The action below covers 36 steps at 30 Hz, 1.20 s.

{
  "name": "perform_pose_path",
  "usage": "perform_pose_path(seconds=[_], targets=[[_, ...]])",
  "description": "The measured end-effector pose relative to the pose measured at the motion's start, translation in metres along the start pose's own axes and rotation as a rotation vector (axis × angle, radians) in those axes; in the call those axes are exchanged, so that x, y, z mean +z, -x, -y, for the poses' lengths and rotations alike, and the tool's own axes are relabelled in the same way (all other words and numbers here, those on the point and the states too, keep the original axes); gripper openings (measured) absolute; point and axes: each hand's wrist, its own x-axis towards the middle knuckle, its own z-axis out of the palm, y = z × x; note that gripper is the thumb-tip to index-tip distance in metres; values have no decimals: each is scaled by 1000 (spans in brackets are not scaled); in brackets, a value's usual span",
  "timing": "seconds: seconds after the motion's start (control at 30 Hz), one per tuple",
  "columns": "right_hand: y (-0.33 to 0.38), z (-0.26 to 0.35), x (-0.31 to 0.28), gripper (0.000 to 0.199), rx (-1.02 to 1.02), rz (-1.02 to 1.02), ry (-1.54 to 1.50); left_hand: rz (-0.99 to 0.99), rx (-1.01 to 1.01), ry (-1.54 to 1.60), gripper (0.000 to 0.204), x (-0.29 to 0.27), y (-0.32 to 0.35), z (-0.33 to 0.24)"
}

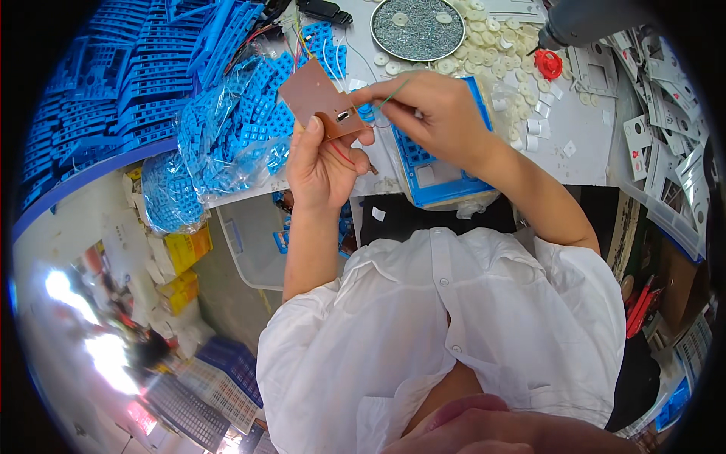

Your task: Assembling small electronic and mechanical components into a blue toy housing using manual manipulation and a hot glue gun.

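Above the bench (563, 170), your left hand (321, 166) grips the brown circuit board (318, 94), a red wire (342, 156) apparently attached, your right hand (446, 113) seemingly pinches a green wire (395, 91), its joining unclear, and the board is outside the near-edge blue frame (457, 177).

left: forget it, stacked blue frames (144, 83) and bagged blue keypads (242, 129) wall it off
back: round tray (417, 59) and loose cream discs (488, 45) block the way
middle: brown board (314, 94) sits in left hand (325, 163), blue casing (454, 183) under right hand (437, 110)
right: decent lane on the desk (582, 170) between discs and white panel bin (659, 212)
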Motion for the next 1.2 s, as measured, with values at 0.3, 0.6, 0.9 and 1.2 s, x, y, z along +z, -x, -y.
perform_pose_path(seconds=[0.3, 0.6, 0.9, 1.2], targets=[[5, 16, -30, 33, 656, 479, -881, -106, 315, -622, 30, 9, 5, -21], [16, 33, -9, 51, 660, 546, -1117, -75, 508, -860, 25, 36, 21, -17], [18, 42, 20, 66, 232, 142, -1272, -103, 116, -539, 41, 52, 49, -16], [25, 32, -11, 18, 598, -35, -1072, -155, 162, -496, 24, 36, 44, 12]])
